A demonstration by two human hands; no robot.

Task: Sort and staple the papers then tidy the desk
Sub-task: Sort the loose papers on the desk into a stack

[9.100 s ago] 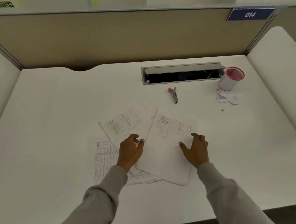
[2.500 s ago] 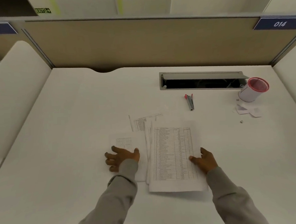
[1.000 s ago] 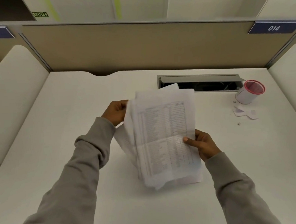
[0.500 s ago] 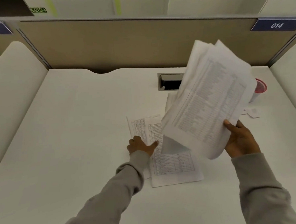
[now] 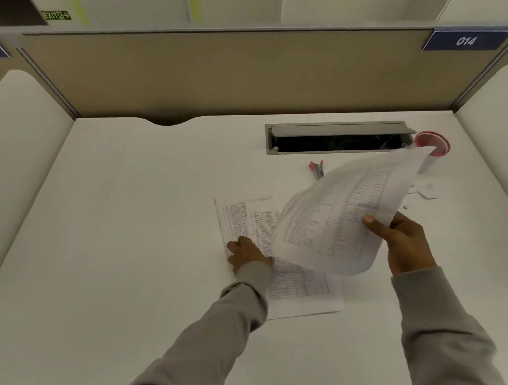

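My right hand [image 5: 405, 240] grips a sheaf of printed sheets [image 5: 336, 217] by its lower right edge, with the thumb on top. The sheaf hangs tilted above the desk and curls at its corners. Two printed sheets [image 5: 299, 287] lie flat on the white desk [image 5: 131, 228] under it, overlapping. My left hand [image 5: 247, 253] rests on the left part of these flat sheets; how its fingers lie is unclear. A small red and grey stapler [image 5: 317, 169] lies behind the papers, partly covered by the lifted sheaf.
A white cup with a red rim [image 5: 433, 147] stands at the back right, beside an open grey cable slot [image 5: 338, 138]. Small paper scraps [image 5: 426, 190] lie in front of the cup. A beige partition [image 5: 240, 75] closes the back; white side panels flank the desk.
My right hand has lowered the sheaf from high over the cable slot towards the desk. My left hand stays on the flat sheets.
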